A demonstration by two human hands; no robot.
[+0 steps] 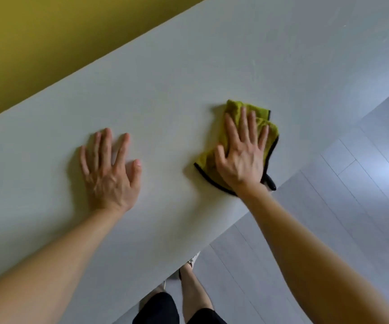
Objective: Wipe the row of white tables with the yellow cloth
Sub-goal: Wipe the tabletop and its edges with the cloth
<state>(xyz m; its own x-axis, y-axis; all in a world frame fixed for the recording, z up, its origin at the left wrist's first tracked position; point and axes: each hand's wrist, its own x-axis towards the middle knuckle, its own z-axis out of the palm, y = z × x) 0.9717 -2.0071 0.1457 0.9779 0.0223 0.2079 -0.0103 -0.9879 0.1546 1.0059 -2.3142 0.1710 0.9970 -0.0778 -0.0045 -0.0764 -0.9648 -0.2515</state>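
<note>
A long white table point(188, 73) runs across the view from lower left to upper right. The yellow cloth point(234, 108), edged in black, lies folded near the table's front edge. My right hand point(242, 155) presses flat on top of it, fingers spread, covering most of its middle. One black corner of the cloth hangs over the table edge. My left hand point(110, 169) rests flat on the bare tabletop to the left of the cloth, fingers apart, holding nothing.
A mustard-yellow wall point(48, 43) stands right behind the table's far edge. Pale grey plank floor point(329, 218) lies to the right of the table's front edge. My legs and a shoe point(193, 260) show below the table edge.
</note>
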